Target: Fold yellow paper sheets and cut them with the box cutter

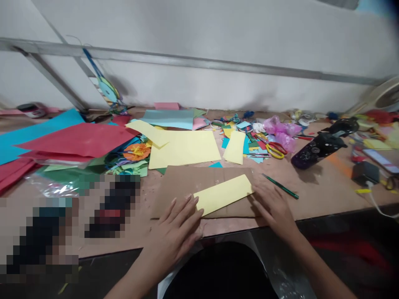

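Observation:
A strip of pale yellow paper (226,194) lies slantwise on a brown cardboard sheet (177,182). My left hand (179,222) rests at the strip's left end, its fingers stretched out and touching the paper. At the other end my right hand (271,205) lies with its fingers extended beside the paper's edge. Neither hand grasps anything that shows. Close to my right hand lies a dark green pen-like tool (280,186). Beyond the cardboard are a large yellow sheet (187,149) and a smaller yellow piece (235,147).
Red sheets (81,139) and blue paper (67,124) are stacked on the left, near an orange paper flower (136,152). Scissors with yellow handles (276,150), pink plastic (283,131) and a dark tumbler (318,149) stand or lie right. A black adapter (365,173) trails a white cable.

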Demonstrator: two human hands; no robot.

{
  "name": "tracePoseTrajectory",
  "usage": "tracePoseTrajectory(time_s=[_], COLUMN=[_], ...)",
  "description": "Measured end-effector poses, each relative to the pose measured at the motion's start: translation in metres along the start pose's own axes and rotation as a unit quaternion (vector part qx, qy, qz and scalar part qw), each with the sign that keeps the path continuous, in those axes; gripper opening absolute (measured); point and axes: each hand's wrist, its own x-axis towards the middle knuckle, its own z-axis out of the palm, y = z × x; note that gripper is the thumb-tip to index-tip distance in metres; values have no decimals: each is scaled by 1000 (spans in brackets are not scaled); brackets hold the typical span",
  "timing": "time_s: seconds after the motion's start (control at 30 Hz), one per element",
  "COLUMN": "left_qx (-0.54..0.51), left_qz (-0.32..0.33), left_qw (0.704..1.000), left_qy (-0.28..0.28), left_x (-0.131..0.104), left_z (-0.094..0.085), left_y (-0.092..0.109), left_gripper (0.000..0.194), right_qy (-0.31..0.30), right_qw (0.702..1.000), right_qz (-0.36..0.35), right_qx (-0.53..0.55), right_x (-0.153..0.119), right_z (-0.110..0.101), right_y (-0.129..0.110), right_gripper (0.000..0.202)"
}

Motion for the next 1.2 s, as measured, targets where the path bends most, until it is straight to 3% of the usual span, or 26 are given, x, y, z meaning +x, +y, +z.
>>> tracePoseTrajectory(time_s=[0.1,0.2,0.33,0.47,0.63,0.87,1.2], left_qx=[-44,-90,-111,-108,-107,-95,-77], left_qz=[1,-1,-28,-39,-44,-26,-36], left_qw=[999,991,980,975,977,982,978], left_qy=[-32,-102,-164,-188,-182,-164,-190], left_x=[22,50,83,99,100,95,97], left_z=[10,28,46,52,57,63,59], left_y=[13,21,26,26,23,14,13], left_gripper=[54,62,69,72,72,64,62], right_qy=[44,34,17,-4,10,-45,-116], right_qw=[992,981,981,976,966,921,889], right_qz=[102,168,191,212,212,214,223], right_qx=[-59,-88,-27,48,148,321,383], right_x=[-2,-8,-13,-9,10,35,35], right_z=[-12,-20,-21,-23,-27,-20,-24], right_y=[43,81,102,97,80,60,57], right_gripper=[39,39,37,27,23,31,38])
